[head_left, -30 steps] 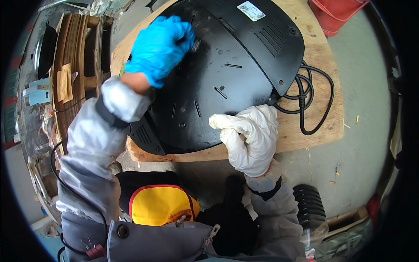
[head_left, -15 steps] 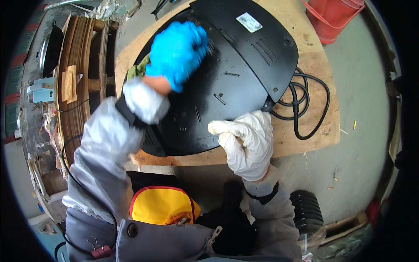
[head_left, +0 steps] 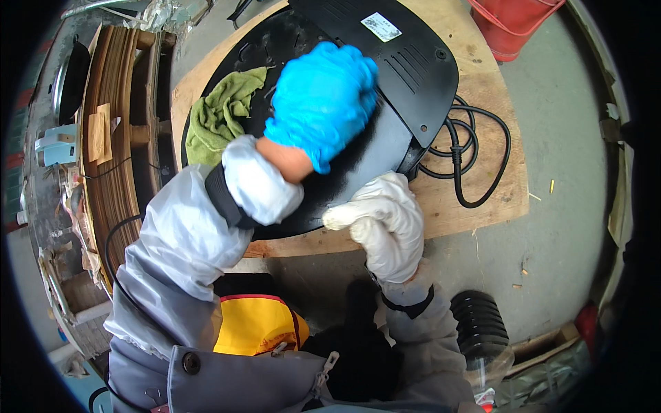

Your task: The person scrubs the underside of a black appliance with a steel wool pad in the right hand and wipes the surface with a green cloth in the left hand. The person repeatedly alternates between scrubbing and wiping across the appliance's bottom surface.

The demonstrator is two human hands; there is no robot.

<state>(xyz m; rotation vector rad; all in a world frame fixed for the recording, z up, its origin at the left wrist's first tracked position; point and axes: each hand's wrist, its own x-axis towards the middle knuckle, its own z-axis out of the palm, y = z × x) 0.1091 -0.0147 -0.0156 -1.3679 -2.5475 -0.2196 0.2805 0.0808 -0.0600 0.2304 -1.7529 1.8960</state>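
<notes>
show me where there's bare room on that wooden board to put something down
Bare wood shows on the wooden board at the far right, between the black appliance and the red bucket, and along the near edge right of the white-gloved right hand. The coiled black cord crowds the right; the green rag and left hand crowd the left.

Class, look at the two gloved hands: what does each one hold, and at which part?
The right hand grips the black appliance by its near rim. The left hand presses on its top; whether it holds anything cannot be told.
</notes>
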